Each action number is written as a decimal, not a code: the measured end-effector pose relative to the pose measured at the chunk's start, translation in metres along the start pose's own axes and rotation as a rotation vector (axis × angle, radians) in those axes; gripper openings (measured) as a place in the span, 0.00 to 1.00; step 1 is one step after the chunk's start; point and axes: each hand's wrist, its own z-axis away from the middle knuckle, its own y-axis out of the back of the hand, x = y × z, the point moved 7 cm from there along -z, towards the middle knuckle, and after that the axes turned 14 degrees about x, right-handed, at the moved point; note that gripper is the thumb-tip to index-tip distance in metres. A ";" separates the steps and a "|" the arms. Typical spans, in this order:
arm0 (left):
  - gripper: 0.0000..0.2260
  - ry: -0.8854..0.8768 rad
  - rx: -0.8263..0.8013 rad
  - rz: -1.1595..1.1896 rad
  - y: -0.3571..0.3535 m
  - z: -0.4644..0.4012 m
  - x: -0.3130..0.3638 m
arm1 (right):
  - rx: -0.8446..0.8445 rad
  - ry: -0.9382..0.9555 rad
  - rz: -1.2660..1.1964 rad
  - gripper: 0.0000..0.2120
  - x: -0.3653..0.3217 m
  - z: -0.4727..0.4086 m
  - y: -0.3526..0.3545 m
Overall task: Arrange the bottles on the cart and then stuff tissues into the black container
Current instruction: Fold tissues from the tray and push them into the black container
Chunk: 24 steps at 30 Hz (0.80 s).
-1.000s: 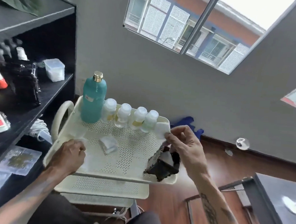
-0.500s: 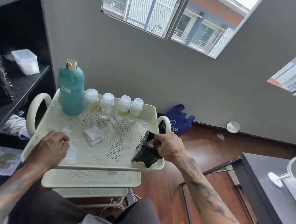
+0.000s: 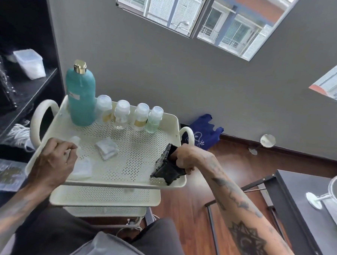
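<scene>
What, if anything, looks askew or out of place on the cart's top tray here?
The black container is tipped on its side at the tray's right front corner, with the right hand reaching into its mouth. Loose tissues lie on the cart tray. The teal bottle and small bottles stand upright in a row.

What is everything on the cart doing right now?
Teal bottle: upright, capped, back left.
Four small bottles: upright in a row beside it.
Black container: tilted, right hand pushing inside.
Folded tissues: lying loose mid-tray.
Left hand: pinching a tissue.
</scene>
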 end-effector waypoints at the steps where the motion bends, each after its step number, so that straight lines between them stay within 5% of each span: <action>1: 0.06 -0.051 0.033 -0.019 0.002 0.000 0.003 | 0.047 0.002 -0.114 0.17 0.006 0.007 0.002; 4: 0.07 -0.171 0.046 0.025 0.005 -0.001 0.015 | 0.479 0.063 -0.367 0.14 0.033 0.033 0.021; 6: 0.06 -0.154 0.020 0.115 0.005 -0.004 0.026 | 0.637 0.057 -0.476 0.24 0.054 0.047 0.018; 10: 0.06 0.079 -0.016 0.304 0.011 -0.016 0.038 | 0.566 0.044 -0.527 0.44 0.062 0.038 -0.019; 18: 0.11 0.517 -0.285 0.882 0.003 -0.043 0.091 | 0.654 0.066 -0.743 0.39 0.057 0.017 -0.033; 24: 0.10 0.446 -0.390 0.889 -0.015 -0.053 0.134 | 0.653 0.101 -0.799 0.39 0.049 0.014 -0.036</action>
